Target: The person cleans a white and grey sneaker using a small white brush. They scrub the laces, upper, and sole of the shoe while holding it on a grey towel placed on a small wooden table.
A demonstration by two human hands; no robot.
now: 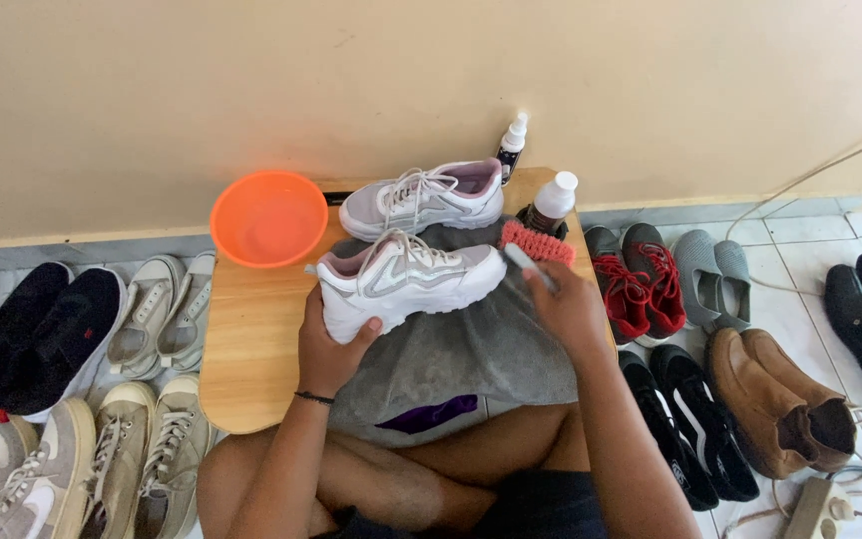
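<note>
Under my left hand (329,344) I see the white chunky sneaker (406,279), smooth matt synthetic upper with woven cotton-like laces. My right hand (569,309) grips a pink-bristled scrub brush (536,243), bristles coarse, handle smooth plastic. Beneath both hands lies a grey cloth towel (461,349), soft and napped, over the low round-cornered wooden table (246,349), pale and satin-smooth. Beyond my left hand, the orange plastic bowl (268,218) looks faintly glossy.
</note>
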